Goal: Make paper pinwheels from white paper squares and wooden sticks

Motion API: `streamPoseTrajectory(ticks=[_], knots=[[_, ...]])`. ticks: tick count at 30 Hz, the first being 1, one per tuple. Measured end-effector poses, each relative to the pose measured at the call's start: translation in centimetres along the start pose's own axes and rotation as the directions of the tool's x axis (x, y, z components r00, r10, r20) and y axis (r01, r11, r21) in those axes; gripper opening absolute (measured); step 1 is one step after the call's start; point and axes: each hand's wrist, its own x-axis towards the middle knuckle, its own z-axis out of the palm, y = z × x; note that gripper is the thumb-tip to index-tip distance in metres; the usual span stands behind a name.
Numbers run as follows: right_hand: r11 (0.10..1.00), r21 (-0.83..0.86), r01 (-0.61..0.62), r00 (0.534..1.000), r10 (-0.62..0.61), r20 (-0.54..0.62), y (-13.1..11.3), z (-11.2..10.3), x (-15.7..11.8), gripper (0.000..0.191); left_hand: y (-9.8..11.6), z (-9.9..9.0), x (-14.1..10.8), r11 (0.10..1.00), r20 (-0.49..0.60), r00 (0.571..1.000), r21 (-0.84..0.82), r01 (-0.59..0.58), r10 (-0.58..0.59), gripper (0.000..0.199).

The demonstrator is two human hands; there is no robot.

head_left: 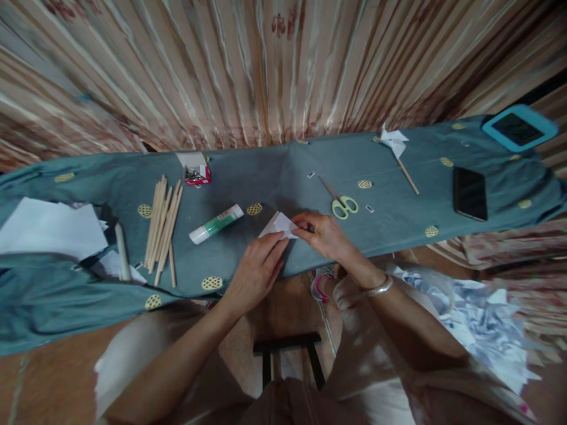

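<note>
A small folded piece of white paper [275,224] lies near the table's front edge, between my two hands. My left hand [259,265] presses its fingertips on the paper's lower left side. With thumb and forefinger, my right hand [321,235] pinches the right corner of the paper. Left of the paper lies a green and white glue stick [217,224]. Scissors with light green handles [341,203] rest open-bladed or nearly so, behind my right hand; their exact spread is hard to see. Farther right is a white paper pinwheel [394,141] on a wooden stick.
Several wooden sticks [163,227] lie beside a small red box of metal pins [197,172]. White paper sheets [48,230] are at the far left. A black phone [469,193] and a blue-framed device [519,128] are at right. Below lies a heap of white paper pieces [478,324].
</note>
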Motion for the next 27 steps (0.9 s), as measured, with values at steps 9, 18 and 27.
streamPoseTrajectory(ticks=[9, 18, 27], knots=[[0.997, -0.039, -0.062, 0.998, 0.061, -0.025, -0.3, 0.4, 0.1, 0.018, -0.1, 1.8, -1.0, 0.997, 0.144, 0.989, 0.071, 0.000, -0.010, 0.057], [0.994, -0.071, -0.087, 0.995, 0.084, -0.044, -0.1, 0.6, 0.5, 0.020, -0.3, 2.2, -1.0, 0.995, 0.193, 0.980, 0.098, 0.030, -0.049, 0.060], [0.992, -0.096, -0.077, 0.997, 0.074, -0.040, -0.2, 0.7, 0.6, 0.022, -0.2, 2.0, -1.0, 0.995, 0.181, 0.982, 0.098, 0.030, -0.048, 0.060]])
